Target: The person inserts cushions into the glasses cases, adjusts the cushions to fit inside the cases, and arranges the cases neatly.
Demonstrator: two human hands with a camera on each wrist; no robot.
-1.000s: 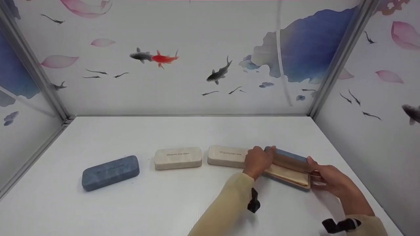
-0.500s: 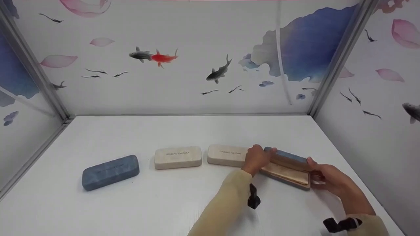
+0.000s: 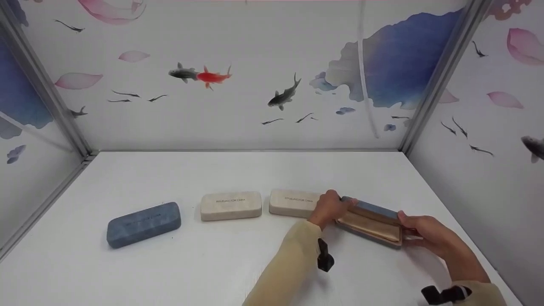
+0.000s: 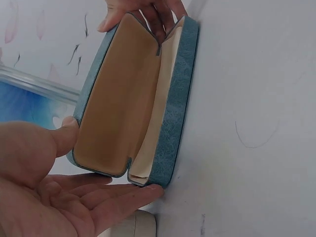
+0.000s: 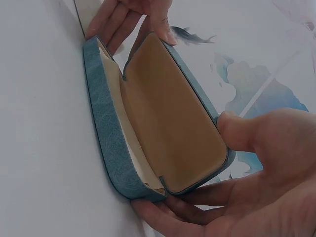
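A blue glasses case (image 3: 376,208) stands partly open on the right of the table, its lid raised at the back. The lid is lined in tan (image 4: 116,103), and a pale cloth (image 5: 129,126) lies in the base. My left hand (image 3: 330,208) holds the case's left end, thumb on the lid's edge and fingers at the end of the base. At the opposite end my right hand (image 3: 431,233) grips it the same way, its thumb on the lid's rim. A beige glasses case (image 3: 293,203) lies right beside my left hand, which covers its right end.
Another beige case (image 3: 231,206), closed, lies left of centre. Further left rests a closed blue case (image 3: 143,224), set at an angle. White panels (image 3: 238,119) printed with fish and petals enclose the white table (image 3: 178,272) at the back and sides.
The lid of the blue case has come down somewhat toward its base, both thumbs moving with it. My left wrist has shifted slightly to the left. The other cases have stayed put.
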